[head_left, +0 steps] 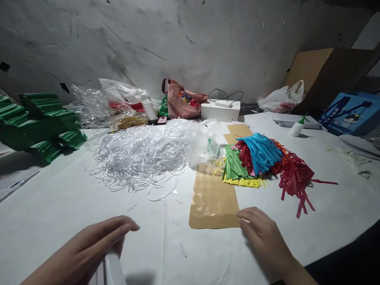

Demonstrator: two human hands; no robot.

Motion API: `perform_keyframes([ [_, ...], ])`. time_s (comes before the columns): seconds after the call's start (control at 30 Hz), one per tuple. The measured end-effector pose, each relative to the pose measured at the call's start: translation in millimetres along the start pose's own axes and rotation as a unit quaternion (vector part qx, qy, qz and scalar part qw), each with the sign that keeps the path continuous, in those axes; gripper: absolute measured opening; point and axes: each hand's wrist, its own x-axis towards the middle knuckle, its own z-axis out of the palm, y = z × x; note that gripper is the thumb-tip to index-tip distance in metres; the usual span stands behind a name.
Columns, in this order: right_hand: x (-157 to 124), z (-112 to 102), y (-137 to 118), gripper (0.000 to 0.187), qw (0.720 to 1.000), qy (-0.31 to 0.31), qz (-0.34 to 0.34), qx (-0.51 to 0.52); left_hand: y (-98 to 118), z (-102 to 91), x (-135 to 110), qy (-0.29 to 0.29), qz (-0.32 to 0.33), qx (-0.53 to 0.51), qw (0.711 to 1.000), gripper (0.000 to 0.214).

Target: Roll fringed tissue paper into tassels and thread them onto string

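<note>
My left hand (97, 241), at the lower left, curls over a white object (114, 271) that looks like a folded or stacked bundle of paper. The frame's bottom edge cuts off most of it. My right hand (264, 237) is at the lower right corner of a brown sheet (213, 202) with shiny round clear stickers. Its fingertips meet the sheet's edge, and thumb and forefinger stand slightly apart. The sheet lies flat, its far end close to a clear plastic bag (202, 146). Beyond my right hand are paper tassels in blue (263, 152), green (236, 164) and red (295, 174).
White string (142, 154) lies in a loose heap left of centre. Green folded pieces (44, 118) stand at far left. Along the wall are a pink bag (181, 101) and a white box (219, 111). A glue bottle (297, 127) and blue bag (350, 114) stand at right.
</note>
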Motion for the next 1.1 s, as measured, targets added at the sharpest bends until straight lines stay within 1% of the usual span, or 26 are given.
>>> perform_keyframes([
  [0.07, 14.9, -9.0, 10.6, 0.022, 0.997, -0.057, -0.026, -0.055, 21.8, 20.3, 26.9, -0.107, -0.025, -0.006, 0.994, 0.032],
  [0.13, 29.2, -9.1, 15.5, 0.021, 0.989, -0.107, -0.048, -0.095, 37.1, 48.6, 49.1, -0.181, -0.046, -0.037, 0.982, 0.033],
  [0.17, 36.0, -7.0, 16.3, 0.02, 0.984, -0.126, -0.058, -0.11, 41.5, 62.7, 58.1, -0.191, -0.055, -0.049, 0.979, 0.034],
  [0.23, 47.7, -1.1, 16.3, 0.018, 0.976, -0.156, -0.081, -0.131, 45.6, 86.8, 71.9, -0.173, -0.07, -0.049, 0.981, 0.036],
  [0.33, 58.9, 5.7, 17.5, 0.015, 0.967, -0.191, -0.097, -0.135, 47.7, 109.0, 82.6, -0.136, -0.088, -0.023, 0.987, 0.038],
  [0.37, 60.8, 7.0, 18.9, 0.014, 0.967, -0.198, -0.094, -0.127, 48.7, 113.6, 83.9, -0.134, -0.095, -0.033, 0.986, 0.04],
  [0.43, 62.7, 8.4, 23.0, 0.011, 0.97, -0.205, -0.082, -0.102, 51.8, 120.8, 84.1, -0.138, -0.125, -0.095, 0.978, 0.046],
  [0.5, 63.1, 9.9, 27.4, 0.009, 0.975, -0.199, -0.069, -0.074, 56.1, 127.0, 82.3, -0.147, -0.181, -0.192, 0.953, 0.048],
  [0.53, 63.1, 11.1, 29.2, 0.009, 0.977, -0.191, -0.064, -0.062, 58.6, 130.0, 81.1, -0.163, -0.209, -0.248, 0.932, 0.047],
  [0.57, 62.9, 12.6, 30.6, 0.01, 0.98, -0.181, -0.062, -0.049, 61.2, 132.9, 79.9, -0.195, -0.23, -0.302, 0.904, 0.046],
  [0.63, 62.3, 16.7, 31.8, 0.012, 0.985, -0.16, -0.064, -0.022, 66.2, 138.4, 77.8, -0.289, -0.249, -0.377, 0.844, 0.043],
  [0.67, 61.8, 19.0, 31.7, 0.014, 0.986, -0.152, -0.066, -0.011, 68.3, 141.2, 77.0, -0.334, -0.248, -0.393, 0.82, 0.041],
  [0.7, 61.3, 21.3, 31.3, 0.015, 0.987, -0.148, -0.068, -0.003, 69.9, 144.1, 76.6, -0.367, -0.246, -0.394, 0.806, 0.038],
  [0.73, 60.8, 23.4, 30.5, 0.016, 0.987, -0.146, -0.069, 0.001, 70.8, 147.0, 76.5, -0.384, -0.245, -0.388, 0.801, 0.037],
  [0.77, 60.5, 25.1, 29.6, 0.017, 0.987, -0.145, -0.07, 0.002, 71.0, 149.9, 76.8, -0.385, -0.245, -0.384, 0.803, 0.037],
  [0.83, 61.3, 26.7, 28.2, 0.015, 0.987, -0.148, -0.069, 0.0, 69.0, 155.3, 78.6, -0.362, -0.255, -0.381, 0.812, 0.04],
  [0.9, 64.8, 25.1, 27.9, 0.012, 0.985, -0.154, -0.073, 0.01, 65.4, 158.7, 81.3, -0.332, -0.279, -0.372, 0.821, 0.041],
  [1.0, 74.6, 19.1, 29.7, 0.014, 0.98, -0.168, -0.099, 0.03, 61.3, 158.5, 84.6, -0.304, -0.305, -0.358, 0.828, 0.041],
  [1.03, 78.2, 17.4, 30.5, 0.016, 0.978, -0.173, -0.111, 0.032, 61.1, 157.5, 85.0, -0.304, -0.304, -0.361, 0.828, 0.042],
  [1.1, 84.1, 16.4, 31.5, 0.019, 0.975, -0.182, -0.124, 0.03, 62.6, 155.2, 85.1, -0.327, -0.285, -0.376, 0.819, 0.045],
])
